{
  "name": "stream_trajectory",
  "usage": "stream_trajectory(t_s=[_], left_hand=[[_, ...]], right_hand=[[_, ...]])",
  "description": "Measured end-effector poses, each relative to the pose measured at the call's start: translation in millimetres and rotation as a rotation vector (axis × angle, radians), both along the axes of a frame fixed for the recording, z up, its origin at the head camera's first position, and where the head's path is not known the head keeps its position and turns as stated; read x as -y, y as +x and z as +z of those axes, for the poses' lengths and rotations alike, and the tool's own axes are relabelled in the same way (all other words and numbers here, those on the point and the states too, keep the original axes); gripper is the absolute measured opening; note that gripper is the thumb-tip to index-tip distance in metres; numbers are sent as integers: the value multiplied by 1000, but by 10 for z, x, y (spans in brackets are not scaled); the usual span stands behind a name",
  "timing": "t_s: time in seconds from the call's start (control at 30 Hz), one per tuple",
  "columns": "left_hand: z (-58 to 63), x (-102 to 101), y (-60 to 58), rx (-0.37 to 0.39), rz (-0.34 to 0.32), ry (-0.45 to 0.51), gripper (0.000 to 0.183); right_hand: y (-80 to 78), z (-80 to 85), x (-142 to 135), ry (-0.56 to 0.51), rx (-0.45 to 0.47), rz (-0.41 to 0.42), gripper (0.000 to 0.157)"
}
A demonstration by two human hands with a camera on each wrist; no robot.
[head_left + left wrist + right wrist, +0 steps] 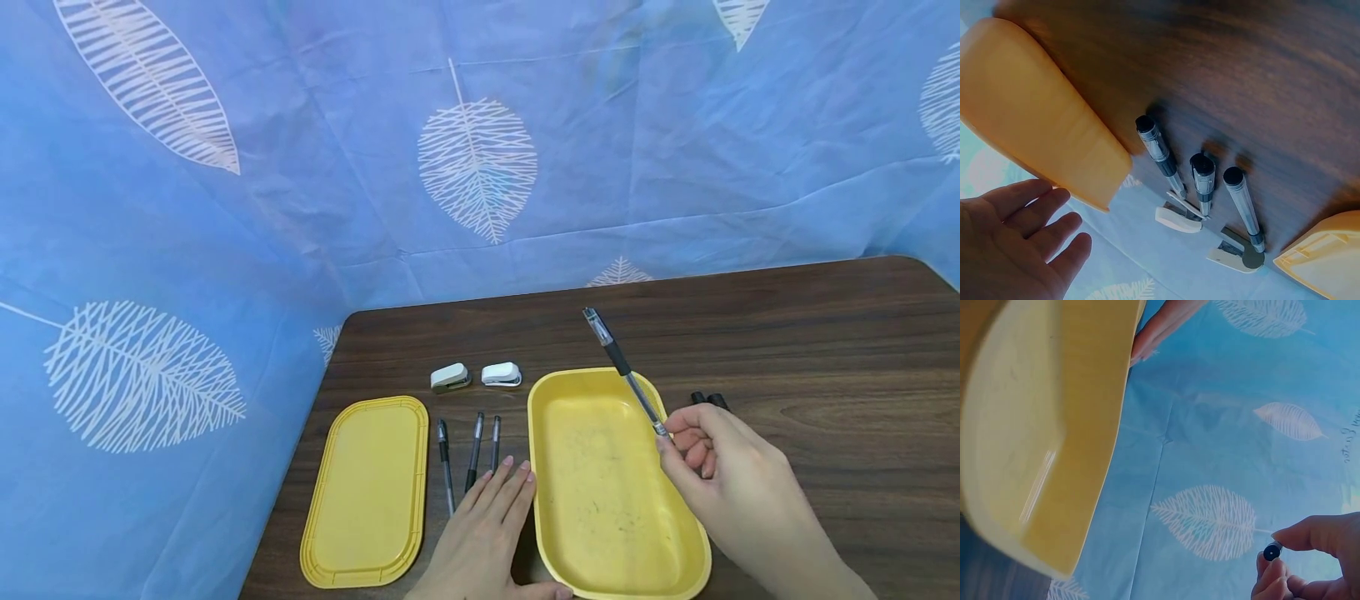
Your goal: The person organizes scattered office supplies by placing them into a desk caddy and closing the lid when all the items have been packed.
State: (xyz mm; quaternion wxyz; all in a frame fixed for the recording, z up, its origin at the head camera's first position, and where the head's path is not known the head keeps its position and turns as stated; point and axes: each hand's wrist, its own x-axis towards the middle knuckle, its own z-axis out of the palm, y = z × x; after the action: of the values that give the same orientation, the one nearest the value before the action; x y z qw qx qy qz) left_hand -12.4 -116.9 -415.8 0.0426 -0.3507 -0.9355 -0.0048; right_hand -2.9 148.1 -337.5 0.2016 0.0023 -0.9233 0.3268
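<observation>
My right hand (738, 479) pinches a clear pen with a black grip (618, 358) by one end, above the right rim of a yellow plastic box (585, 467). In the right wrist view, the pen's dark round end (1272, 552) shows between thumb and fingers. With fingers extended, my left hand (483, 533) rests against the box's left side. Three pens lie just left of the box: one black-capped pen (446, 462) by the lid, and two others (476, 450) partly behind the left fingertips. The inside of the box holds nothing visible.
A yellow lid (367, 492) lies flat at the left of the wooden table (825, 350). Two small white staplers (450, 377) sit behind the pens. Dark cylindrical ends (708, 400) stick out beyond the right hand. A blue leaf-patterned cloth (337, 167) hangs behind.
</observation>
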Motion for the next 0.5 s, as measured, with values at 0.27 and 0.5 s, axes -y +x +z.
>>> stream_trajectory(t_s=[0.27, 0.5], left_hand=[[3, -16, 1, 16, 10, -10, 106], [13, -27, 3, 14, 13, -25, 106]], right_hand=[[-3, -20, 88, -25, 30, -1, 14], [2, -61, 154, -31, 96, -3, 14]])
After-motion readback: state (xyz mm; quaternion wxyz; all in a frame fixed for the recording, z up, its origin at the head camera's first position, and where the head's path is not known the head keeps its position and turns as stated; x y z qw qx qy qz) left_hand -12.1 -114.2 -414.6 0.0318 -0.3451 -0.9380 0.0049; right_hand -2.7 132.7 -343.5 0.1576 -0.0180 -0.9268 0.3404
